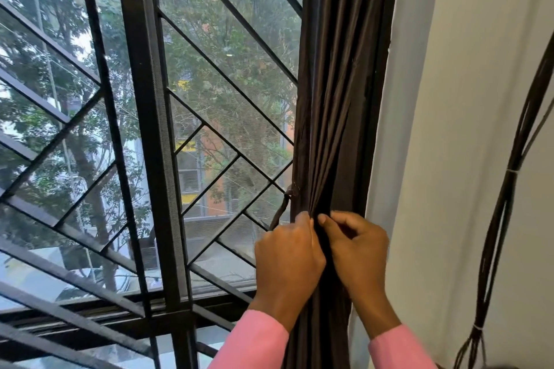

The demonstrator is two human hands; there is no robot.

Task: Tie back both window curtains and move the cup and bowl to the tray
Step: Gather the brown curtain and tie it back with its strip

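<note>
The dark curtain (335, 99) is hanging bunched at the window's (150, 129) right edge, seemingly not yet tied, with a tie strap (280, 213) dangling just beside it. The cup, bowl and tray are not showing. The left hand (287, 257) and right hand (356, 252) are reaching up side by side, fingers pinching the folds.

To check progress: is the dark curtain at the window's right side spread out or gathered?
Gathered. The curtain hangs in narrow folds, and the left hand and right hand pinch it. Whether it is tied: cannot tell.
</note>
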